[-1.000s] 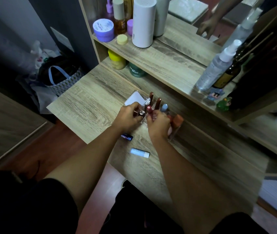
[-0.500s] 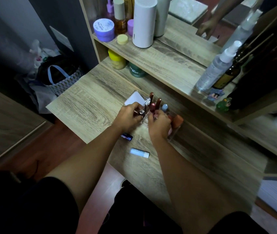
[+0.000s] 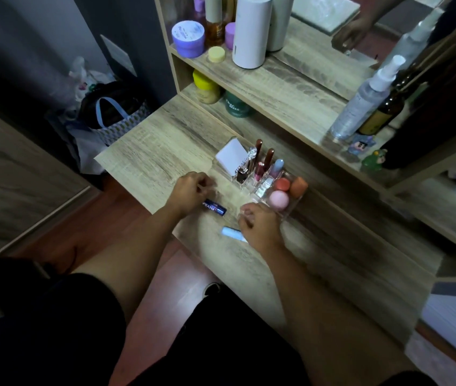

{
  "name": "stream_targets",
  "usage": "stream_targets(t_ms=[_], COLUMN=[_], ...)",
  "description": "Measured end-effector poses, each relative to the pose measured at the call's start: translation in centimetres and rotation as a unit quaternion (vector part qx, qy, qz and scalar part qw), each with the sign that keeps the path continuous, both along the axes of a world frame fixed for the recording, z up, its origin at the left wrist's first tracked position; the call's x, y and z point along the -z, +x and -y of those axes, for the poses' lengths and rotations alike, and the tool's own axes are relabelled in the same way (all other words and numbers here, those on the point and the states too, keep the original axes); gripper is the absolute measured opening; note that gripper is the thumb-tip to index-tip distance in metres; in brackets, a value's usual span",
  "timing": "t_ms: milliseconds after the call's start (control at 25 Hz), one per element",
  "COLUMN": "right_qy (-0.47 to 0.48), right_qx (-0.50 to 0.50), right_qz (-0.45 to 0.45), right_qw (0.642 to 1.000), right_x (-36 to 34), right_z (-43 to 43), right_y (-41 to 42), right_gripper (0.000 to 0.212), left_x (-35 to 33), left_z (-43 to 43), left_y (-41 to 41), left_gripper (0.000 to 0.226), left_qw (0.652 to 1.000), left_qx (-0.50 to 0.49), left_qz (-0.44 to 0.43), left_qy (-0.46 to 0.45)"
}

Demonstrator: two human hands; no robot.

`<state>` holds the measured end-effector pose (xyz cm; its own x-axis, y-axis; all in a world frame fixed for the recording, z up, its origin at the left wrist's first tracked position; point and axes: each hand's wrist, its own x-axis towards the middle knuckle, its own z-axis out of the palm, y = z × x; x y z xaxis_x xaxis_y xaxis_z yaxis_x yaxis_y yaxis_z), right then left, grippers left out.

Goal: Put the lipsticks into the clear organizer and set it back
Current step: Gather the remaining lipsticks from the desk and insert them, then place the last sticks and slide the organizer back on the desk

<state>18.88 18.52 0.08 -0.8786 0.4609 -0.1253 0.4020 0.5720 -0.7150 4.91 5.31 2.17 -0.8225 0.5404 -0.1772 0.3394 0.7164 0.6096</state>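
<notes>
- Now both hands are low over the table (image 3: pixel 148 162); left hand (image 3: pixel 190 195) curled just beside the dark blue lipstick (image 3: pixel 215 206), grip closed on nothing I can see
- Right hand (image 3: pixel 260 227) partly covers the pale blue lipstick (image 3: pixel 231 232); whether its grip has it, I cannot tell
- Clear organizer (image 3: pixel 263 181) sits just beyond, tubes upright, sponges in front
- Risk, I'd say: round tubes rolling off the near edge; a careless reach could topple the standing ones

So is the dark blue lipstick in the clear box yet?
Not yet. The dark blue lipstick lies flat on the desk beside the left hand, outside the clear box.
</notes>
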Motion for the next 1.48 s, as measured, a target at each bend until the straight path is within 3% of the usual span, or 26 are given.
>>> stream_targets(t_ms=[200, 400, 560, 680, 800, 880, 1000, 1120, 1240, 1480], right_qy=[0.024, 0.038, 0.077, 0.074, -0.005, -0.051, -0.092, -0.096, -0.083, -0.084], right_qx=[-0.145, -0.124, -0.127, -0.065, 0.080, 0.151, 0.240, 0.253, 0.260, 0.241], right_qz=[0.071, 0.076, 0.082, 0.075, -0.009, -0.080, -0.139, -0.161, -0.164, -0.081], right_qw=[0.987, 0.989, 0.985, 0.992, 0.997, 0.984, 0.956, 0.949, 0.948, 0.963], right_x=[0.7, 0.7, 0.6, 0.6, 0.3, -0.3, -1.5, -1.9, -1.9, -0.7], right_z=[-0.4, -0.1, 0.1, 0.3, 0.1, -0.7, -2.3, -3.4, -3.8, -3.8], right_y=[3.2, 2.9, 2.8, 2.7, 2.7, 2.1, 0.3, -1.4, -2.2, -2.9], right_gripper=[0.048, 0.031, 0.034, 0.028, 0.019, 0.019, 0.027, 0.029, 0.027, 0.029], left_x=[1.6, 2.7, 2.9, 2.8, 2.3, 1.6, 0.6, 0.2, 0.7, 1.5], left_z=[3.0, 2.1, 1.1, 0.5, -0.2, -1.3, -3.2, -4.7, -5.6, -6.2], left_y=[0.8, 1.7, 1.7, 2.2, 3.3, 3.7, 4.0, 4.1, 4.2, 4.2], left_gripper=[0.044, 0.041, 0.044, 0.033, 0.019, 0.015, 0.017, 0.022, 0.024, 0.024], left_qw=[0.993, 0.990, 0.976, 0.977, 0.999, 0.992, 0.982, 0.977, 0.984, 0.987], left_qx=[0.075, 0.079, 0.163, 0.173, 0.038, -0.030, -0.054, -0.063, -0.059, -0.026], left_qz=[0.052, -0.022, -0.067, -0.059, 0.022, 0.072, 0.090, 0.067, 0.029, 0.013], left_qy=[-0.072, -0.115, -0.129, -0.108, 0.028, 0.095, 0.156, 0.191, 0.167, 0.156])
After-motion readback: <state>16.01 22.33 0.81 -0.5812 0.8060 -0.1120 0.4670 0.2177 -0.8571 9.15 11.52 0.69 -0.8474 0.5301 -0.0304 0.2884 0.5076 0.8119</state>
